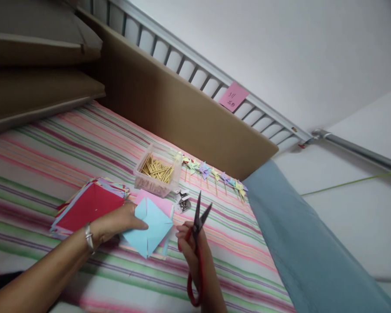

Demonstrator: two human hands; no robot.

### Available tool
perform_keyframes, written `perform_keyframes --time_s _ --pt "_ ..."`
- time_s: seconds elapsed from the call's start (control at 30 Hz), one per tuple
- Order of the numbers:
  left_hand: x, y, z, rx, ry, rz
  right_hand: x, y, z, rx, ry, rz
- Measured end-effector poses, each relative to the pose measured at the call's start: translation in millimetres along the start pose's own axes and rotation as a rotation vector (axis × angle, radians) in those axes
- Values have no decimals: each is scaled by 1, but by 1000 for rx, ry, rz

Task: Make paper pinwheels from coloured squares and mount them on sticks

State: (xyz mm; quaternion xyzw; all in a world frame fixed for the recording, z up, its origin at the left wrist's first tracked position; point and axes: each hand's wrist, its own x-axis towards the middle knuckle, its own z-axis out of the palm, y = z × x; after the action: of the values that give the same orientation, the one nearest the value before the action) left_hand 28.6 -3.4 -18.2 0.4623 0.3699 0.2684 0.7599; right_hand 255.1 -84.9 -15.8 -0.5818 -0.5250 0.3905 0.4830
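Observation:
My left hand (127, 219) pinches a light blue paper square (156, 230) by its left side, thumb on top. Slits run inward from the square's corners. Pink paper (156, 201) and other coloured sheets lie beneath it. A pair of red-handled scissors (198, 230) is in my right hand (195, 248), blades parted and pointing away from me, clear of the paper. To the left of the blue square lies a stack of coloured paper squares (97, 204), red on top.
A clear plastic box (143, 180) holds many gold sticks. Beside it sits a small packet of metal pins (183, 202). Several paper pinwheels (204, 170) line the brown board (182, 104). Striped cloth (241, 256) covers the surface; folded cardboard (45, 82) rests at left.

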Motion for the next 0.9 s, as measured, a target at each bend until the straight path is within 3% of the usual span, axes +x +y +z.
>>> perform_keyframes --time_s 0.17,0.27,0.4,0.5,0.63,0.77,0.9 --pt "3 -6 3 74 -66 -42 12 -10 22 -84 -103 32" --pt "5 -6 3 59 -81 -67 14 -6 32 -129 -58 57" --pt "6 -5 4 -28 -86 -52 12 3 35 91 10 58" --pt "8 -6 15 -235 -43 17 11 6 34 296 129 39" --pt "12 -19 43 -537 -26 108 8 7 38 357 252 -15" --pt "14 -31 61 -567 75 132 4 6 48 291 269 -16" --pt "14 -27 54 -522 221 171 4 9 54 194 219 34"
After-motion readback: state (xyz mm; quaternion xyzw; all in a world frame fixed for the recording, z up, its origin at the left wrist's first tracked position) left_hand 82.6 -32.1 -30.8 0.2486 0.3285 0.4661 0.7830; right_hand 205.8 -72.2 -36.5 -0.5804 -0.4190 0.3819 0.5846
